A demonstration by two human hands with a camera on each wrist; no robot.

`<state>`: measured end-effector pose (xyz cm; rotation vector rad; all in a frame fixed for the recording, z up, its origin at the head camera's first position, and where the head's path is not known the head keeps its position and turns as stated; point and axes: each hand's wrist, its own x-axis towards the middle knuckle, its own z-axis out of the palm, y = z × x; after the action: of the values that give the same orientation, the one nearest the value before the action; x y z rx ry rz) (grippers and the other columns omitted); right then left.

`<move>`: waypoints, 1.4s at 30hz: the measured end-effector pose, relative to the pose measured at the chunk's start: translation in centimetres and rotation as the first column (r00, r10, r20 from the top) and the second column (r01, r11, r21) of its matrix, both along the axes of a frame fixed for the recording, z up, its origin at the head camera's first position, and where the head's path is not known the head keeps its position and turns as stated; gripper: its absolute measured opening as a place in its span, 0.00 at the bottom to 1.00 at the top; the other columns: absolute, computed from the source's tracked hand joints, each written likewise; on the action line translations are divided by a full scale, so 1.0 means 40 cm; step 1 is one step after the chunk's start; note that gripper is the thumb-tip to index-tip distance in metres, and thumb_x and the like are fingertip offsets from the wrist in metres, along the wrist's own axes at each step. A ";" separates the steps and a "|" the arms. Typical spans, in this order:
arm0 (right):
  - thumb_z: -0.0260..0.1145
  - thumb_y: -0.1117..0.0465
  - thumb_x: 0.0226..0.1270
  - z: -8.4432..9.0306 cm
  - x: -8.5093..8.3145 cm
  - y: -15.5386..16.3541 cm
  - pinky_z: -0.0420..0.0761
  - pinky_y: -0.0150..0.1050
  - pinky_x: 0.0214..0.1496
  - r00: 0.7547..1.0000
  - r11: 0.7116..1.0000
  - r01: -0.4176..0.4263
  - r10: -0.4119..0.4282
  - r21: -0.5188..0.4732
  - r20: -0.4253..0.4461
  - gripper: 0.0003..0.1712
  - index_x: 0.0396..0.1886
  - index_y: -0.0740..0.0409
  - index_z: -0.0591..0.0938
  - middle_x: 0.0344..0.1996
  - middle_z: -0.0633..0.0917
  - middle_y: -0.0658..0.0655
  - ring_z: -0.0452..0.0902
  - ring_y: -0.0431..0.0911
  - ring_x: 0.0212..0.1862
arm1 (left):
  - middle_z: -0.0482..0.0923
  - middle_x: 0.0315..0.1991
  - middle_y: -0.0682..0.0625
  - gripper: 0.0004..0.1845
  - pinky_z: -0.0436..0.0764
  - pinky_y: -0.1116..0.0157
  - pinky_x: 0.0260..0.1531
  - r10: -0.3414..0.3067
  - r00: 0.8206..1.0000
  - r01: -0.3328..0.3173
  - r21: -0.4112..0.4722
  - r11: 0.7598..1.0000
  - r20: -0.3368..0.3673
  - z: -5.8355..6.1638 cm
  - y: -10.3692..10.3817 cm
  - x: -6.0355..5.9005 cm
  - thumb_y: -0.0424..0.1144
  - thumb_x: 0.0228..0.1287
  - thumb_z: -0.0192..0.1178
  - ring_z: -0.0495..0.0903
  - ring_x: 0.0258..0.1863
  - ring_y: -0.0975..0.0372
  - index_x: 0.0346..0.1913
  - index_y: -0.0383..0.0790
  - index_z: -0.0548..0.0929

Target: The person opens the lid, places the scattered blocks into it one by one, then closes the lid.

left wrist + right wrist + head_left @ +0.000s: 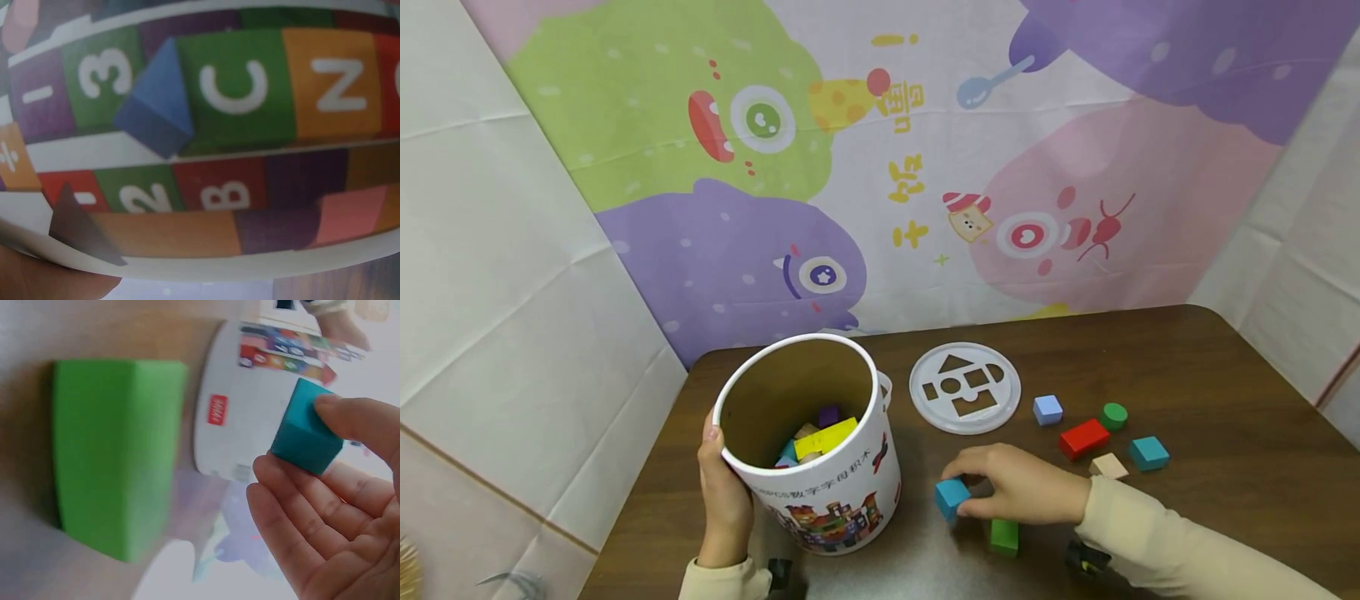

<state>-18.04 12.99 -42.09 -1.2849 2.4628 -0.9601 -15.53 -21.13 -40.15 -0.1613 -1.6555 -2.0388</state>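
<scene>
The right hand [1011,485] pinches the blue block [952,497] without palm support, so this may drop under it, while the left hand [726,498] grips the bucket [838,521].

One bucket [842,492], one lid [936,371], seven blocks [1083,439] outside the bucket, two hands [726,504] [1026,486]

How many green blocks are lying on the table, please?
2: a green cylinder beside the red block, and a green rectangular block by the right hand. More may be hidden behind the bucket or the sleeve.
</scene>
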 end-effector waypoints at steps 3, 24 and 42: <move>0.68 0.53 0.65 0.021 -0.011 0.008 0.82 0.34 0.50 1.000 0.999 0.011 -0.011 -0.045 0.000 0.17 0.53 0.49 0.82 0.46 0.83 0.42 0.79 0.32 0.47 | 0.73 0.58 0.48 0.28 0.71 0.63 0.57 -0.003 1.000 0.003 -0.006 1.000 -0.013 0.000 0.000 0.001 0.48 0.74 0.30 0.71 0.57 0.58 0.68 0.39 0.67; 0.71 0.59 0.62 0.219 -0.080 0.000 0.82 0.35 0.44 0.978 0.980 0.103 -0.132 -0.172 -0.162 0.21 0.56 0.53 0.82 0.47 0.84 0.47 0.77 0.37 0.42 | 0.73 0.58 0.49 0.28 0.70 0.63 0.57 0.013 1.000 -0.013 -0.008 1.000 -0.002 0.001 0.001 0.004 0.49 0.74 0.30 0.71 0.58 0.58 0.68 0.41 0.67; 0.68 0.59 0.65 0.350 -0.141 -0.140 0.81 0.35 0.52 0.990 0.960 0.083 -0.110 -0.267 -0.088 0.19 0.55 0.55 0.81 0.43 0.85 0.49 0.81 0.38 0.43 | 0.73 0.58 0.50 0.28 0.69 0.62 0.58 0.031 0.999 -0.031 -0.009 0.999 0.010 0.000 -0.001 0.004 0.50 0.74 0.31 0.71 0.58 0.58 0.68 0.41 0.68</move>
<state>-23.68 7.40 -28.10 -1.3317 2.5631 -1.3156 -15.38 -21.16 -40.14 -0.1280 -1.6638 -2.0130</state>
